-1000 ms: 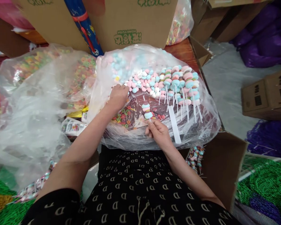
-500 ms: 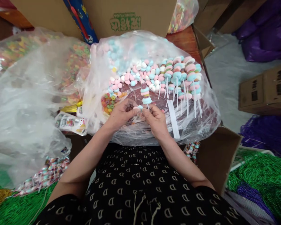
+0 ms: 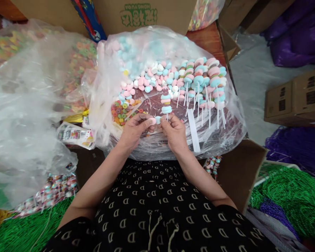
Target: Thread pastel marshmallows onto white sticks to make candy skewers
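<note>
Drawn back from the candy pile (image 3: pixel 147 82) since a second ago, pinching a pink candy (image 3: pixel 152 121) in the nearly closed left hand (image 3: pixel 135 130). Gripping a candy skewer (image 3: pixel 166 101) by its stick in the closed right hand (image 3: pixel 175 133), with a blue candy (image 3: pixel 158 120) at the fingertips. Beyond the hands, marked "HONGYUDA" upside down in green on a carton (image 3: pixel 170 15). Spread beneath, clear plastic (image 3: pixel 157 152) over a red-brown wooden worktop (image 3: pixel 209 39); rightward, grey floor (image 3: pixel 252 94).

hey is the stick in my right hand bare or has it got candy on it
Loaded: blue, pink and yellowish candies sit stacked on the stick, just beyond the right hand.
</note>
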A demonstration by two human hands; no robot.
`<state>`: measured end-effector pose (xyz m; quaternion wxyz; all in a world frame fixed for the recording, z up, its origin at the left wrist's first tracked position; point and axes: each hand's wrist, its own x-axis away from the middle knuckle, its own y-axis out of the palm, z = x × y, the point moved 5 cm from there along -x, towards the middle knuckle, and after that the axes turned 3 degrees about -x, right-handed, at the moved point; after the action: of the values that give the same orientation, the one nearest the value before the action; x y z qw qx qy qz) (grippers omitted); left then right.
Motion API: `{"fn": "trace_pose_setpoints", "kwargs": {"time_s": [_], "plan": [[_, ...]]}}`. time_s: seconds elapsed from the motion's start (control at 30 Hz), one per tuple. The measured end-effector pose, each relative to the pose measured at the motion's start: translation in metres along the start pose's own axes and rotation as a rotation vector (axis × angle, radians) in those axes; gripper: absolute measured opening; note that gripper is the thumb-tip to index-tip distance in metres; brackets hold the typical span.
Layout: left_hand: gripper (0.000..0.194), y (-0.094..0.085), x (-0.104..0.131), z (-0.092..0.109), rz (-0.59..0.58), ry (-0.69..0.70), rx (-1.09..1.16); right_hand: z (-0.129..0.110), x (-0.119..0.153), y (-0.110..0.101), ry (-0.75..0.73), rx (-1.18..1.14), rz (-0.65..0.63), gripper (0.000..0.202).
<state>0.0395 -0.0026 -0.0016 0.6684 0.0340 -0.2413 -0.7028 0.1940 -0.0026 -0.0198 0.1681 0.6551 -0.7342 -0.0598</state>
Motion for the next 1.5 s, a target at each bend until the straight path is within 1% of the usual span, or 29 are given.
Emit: {"fn": "trace_pose_setpoints", "kwargs": {"time_s": [0.1,0.2,0.27,0.37,0.47,0.57,0.7,0.8,0.97,1.03,1.13,1.27,1.37,1.43,1.5], "plan": [[0.037,-0.001,-0.002,0.0,-0.008,-0.023,0.056,-0.002,0.001,-0.001,0.007,-0.014,0.001,0.027],[0.037,0.001,-0.004,-0.001,-0.018,-0.018,0.066,-0.002,0.003,0.002,0.028,0.004,-0.061,0.03],[0.033,0.003,-0.005,-0.003,0.009,-0.009,0.054,-0.001,0.005,0.004,0.045,0.01,-0.084,0.032],[0.027,0.003,-0.006,-0.006,0.079,0.003,0.014,0.001,0.007,0.006,0.062,0.003,-0.071,0.033],[0.028,0.003,-0.005,-0.009,0.115,-0.003,-0.018,0.001,0.008,0.007,0.059,0.008,-0.071,0.035],[0.031,0.004,-0.003,-0.011,0.105,0.001,-0.025,0.0,0.008,0.009,0.048,0.017,-0.083,0.038],[0.036,0.008,0.002,-0.011,0.055,0.034,-0.043,-0.001,0.007,0.01,0.051,0.0,-0.095,0.038],[0.038,0.006,0.002,-0.013,0.061,0.021,-0.058,-0.001,0.008,0.009,0.058,0.036,-0.097,0.038],[0.045,0.003,-0.005,-0.015,0.12,0.057,-0.081,0.002,0.013,0.012,0.023,0.115,-0.163,0.035],[0.045,0.005,-0.004,-0.015,0.129,0.084,-0.111,0.003,0.014,0.01,-0.015,0.183,-0.136,0.032],[0.044,0.009,0.001,-0.015,0.105,0.103,-0.147,0.006,0.014,0.006,-0.047,0.268,-0.07,0.03],[0.038,0.011,0.007,-0.018,0.015,0.065,-0.17,0.007,0.011,0.0,-0.064,0.264,-0.04,0.026],[0.042,0.009,0.007,-0.018,-0.011,0.073,-0.206,0.006,0.01,0.0,-0.074,0.255,-0.049,0.027],[0.039,0.006,0.006,-0.018,0.011,0.071,-0.223,0.003,0.011,0.001,-0.076,0.22,-0.08,0.031],[0.035,0.005,0.004,-0.018,0.025,0.051,-0.192,-0.003,0.015,0.003,-0.089,0.168,-0.117,0.035]]}}
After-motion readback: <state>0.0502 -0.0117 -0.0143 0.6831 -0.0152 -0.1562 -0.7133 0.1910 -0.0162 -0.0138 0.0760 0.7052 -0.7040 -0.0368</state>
